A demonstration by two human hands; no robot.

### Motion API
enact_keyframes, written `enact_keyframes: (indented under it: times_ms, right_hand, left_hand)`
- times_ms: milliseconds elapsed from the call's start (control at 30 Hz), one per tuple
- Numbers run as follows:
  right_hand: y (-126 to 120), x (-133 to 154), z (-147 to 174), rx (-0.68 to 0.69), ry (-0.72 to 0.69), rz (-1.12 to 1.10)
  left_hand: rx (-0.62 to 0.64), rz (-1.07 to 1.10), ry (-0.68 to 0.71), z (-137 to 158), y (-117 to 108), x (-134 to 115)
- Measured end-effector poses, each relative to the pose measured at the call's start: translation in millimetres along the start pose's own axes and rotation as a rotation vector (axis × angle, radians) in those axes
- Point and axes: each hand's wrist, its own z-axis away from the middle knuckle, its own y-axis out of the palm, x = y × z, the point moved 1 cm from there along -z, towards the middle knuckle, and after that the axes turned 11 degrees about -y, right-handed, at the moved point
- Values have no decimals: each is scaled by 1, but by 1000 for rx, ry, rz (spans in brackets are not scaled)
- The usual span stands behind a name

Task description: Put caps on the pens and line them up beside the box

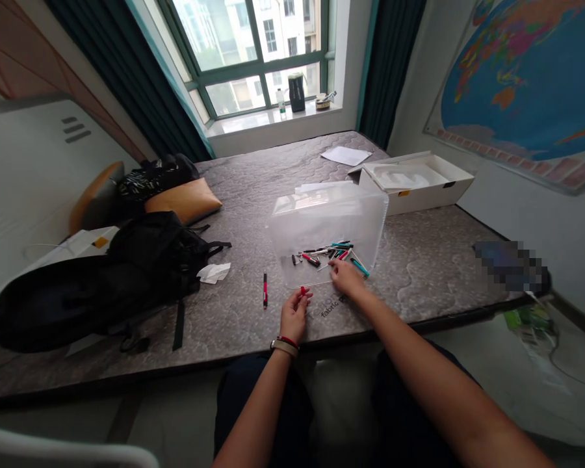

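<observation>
A clear plastic bin (pixel 329 221) lies tipped on its side, its opening facing me. Inside it is a loose pile of pen parts (pixel 338 247) in black, red, teal and white. My left hand (pixel 294 313), just outside the bin's near edge, pinches a small red pen part (pixel 303 291). My right hand (pixel 347 276) reaches into the opening, fingertips closed on what looks like a thin white pen refill (pixel 324 267). A teal pen barrel (pixel 359 267) lies right of those fingers. On the mattress left of my hands rests a red and black pen (pixel 265 290).
Bags, including a black backpack (pixel 146 260), and a crumpled white paper (pixel 214 273) are at the left. An open white box (pixel 419 182) stands behind the bin at the right. White sheets (pixel 346 155) lie farther back. The mattress (pixel 244 331) ends near my knees.
</observation>
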Motion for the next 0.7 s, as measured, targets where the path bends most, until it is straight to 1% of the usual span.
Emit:
enact_keyframes:
  times_ms: [67,133,200,267,400,500,567,700]
  right_hand:
    - [4,3,-12,3,-14,63]
    - [7,5,-21,48,-29,115]
    - [10,6,-27,96,-45,154]
    - [11,4,-30,116,-74,172]
    - [10,-4,-32,88,-123,141]
    - [9,-8,-34,109,-112,123]
    - [9,-9,-36,138,-105,129]
    - [9,-8,-37,116,-128,128]
  left_hand:
    - [-34,-48,90,0,1,-1]
    - [-54,-108,154,0,2,-3]
    - [-48,-155,182,1,3,-7]
    - [-36,-176,202,2,7,-12]
    - [-18,-171,254,-4,18,-27]
    - [3,-170,286,-19,27,-37]
    - [-39,-159,289,-35,30,-38]
    - [-133,-82,212,-67,33,-23]
